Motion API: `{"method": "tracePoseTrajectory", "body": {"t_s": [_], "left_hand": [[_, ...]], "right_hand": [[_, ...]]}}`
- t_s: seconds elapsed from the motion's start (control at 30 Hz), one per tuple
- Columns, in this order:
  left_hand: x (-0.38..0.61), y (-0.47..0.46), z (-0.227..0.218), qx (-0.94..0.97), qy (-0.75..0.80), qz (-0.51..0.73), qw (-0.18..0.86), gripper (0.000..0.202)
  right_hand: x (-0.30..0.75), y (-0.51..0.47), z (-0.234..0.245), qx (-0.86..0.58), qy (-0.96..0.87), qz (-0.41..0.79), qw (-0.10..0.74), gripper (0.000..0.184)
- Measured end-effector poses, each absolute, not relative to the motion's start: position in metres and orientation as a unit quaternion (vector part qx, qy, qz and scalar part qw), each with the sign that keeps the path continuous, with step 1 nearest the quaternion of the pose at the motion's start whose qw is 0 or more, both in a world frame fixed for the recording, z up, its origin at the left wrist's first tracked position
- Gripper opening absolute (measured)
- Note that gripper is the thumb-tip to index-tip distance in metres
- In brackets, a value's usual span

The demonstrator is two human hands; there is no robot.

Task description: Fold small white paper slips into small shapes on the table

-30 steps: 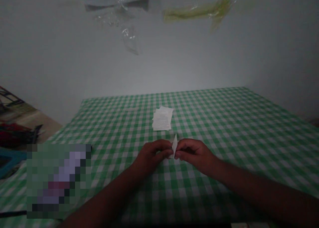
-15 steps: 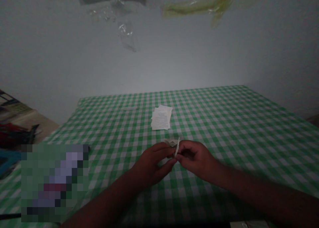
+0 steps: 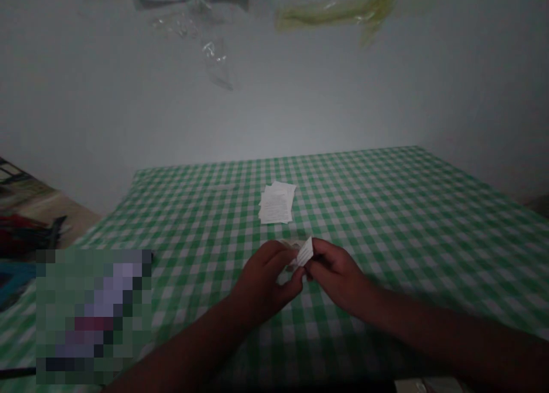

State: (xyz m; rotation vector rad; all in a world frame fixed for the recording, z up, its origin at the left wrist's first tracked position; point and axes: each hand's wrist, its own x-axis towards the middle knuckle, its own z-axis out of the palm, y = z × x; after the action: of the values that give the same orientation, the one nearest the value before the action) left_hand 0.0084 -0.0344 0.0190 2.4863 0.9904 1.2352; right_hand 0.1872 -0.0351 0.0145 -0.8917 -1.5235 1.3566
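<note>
Both my hands meet above the green-and-white checked tablecloth (image 3: pixel 386 210), pinching one small white slip of paper (image 3: pixel 305 251) between them. My left hand (image 3: pixel 268 276) grips its lower left side with curled fingers. My right hand (image 3: pixel 332 270) holds the slip's right edge between thumb and fingers. The slip is tilted, its flat face partly turned toward me. A little farther on the cloth lies a small stack of white printed papers (image 3: pixel 277 203), untouched.
A pixelated patch (image 3: pixel 94 316) covers part of the cloth at the near left. The table meets a pale wall at the back. Clear plastic (image 3: pixel 214 55) and a yellowish strip (image 3: pixel 334 12) hang on the wall. Dark clutter (image 3: pixel 26 238) sits left of the table.
The slip stood on edge between my fingertips; now it is turned so its face shows. My hands have shifted slightly nearer me.
</note>
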Motion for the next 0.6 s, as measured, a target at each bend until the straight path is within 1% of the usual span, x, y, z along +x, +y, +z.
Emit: {"method": "tracePoseTrajectory", "body": {"t_s": [0.1,0.23,0.33,0.47,0.53,0.6], "left_hand": [[0.0089,-0.0348,0.0165,0.844,0.336,0.414,0.047,0.022],[0.0088,-0.0352,0.0167,0.847,0.335,0.413,0.015,0.025],[0.0080,-0.0355,0.0178,0.849,0.327,0.414,0.022,0.026],[0.0073,-0.0361,0.0192,0.851,0.323,0.410,0.052,0.027],[0.0078,-0.0370,0.0196,0.852,0.320,0.409,0.064,0.030],[0.0085,-0.0384,0.0196,0.851,0.320,0.410,0.073,0.033]], "right_hand": [[0.1852,-0.0363,0.0116,-0.370,-0.606,0.551,0.437,0.015],[0.1842,-0.0366,0.0068,-0.378,-0.611,0.539,0.440,0.013],[0.1847,-0.0350,0.0045,-0.381,-0.621,0.523,0.442,0.008],[0.1862,-0.0335,0.0073,-0.384,-0.622,0.521,0.440,0.007],[0.1867,-0.0339,0.0103,-0.372,-0.625,0.526,0.441,0.009],[0.1871,-0.0346,0.0127,-0.357,-0.636,0.524,0.441,0.015]]}}
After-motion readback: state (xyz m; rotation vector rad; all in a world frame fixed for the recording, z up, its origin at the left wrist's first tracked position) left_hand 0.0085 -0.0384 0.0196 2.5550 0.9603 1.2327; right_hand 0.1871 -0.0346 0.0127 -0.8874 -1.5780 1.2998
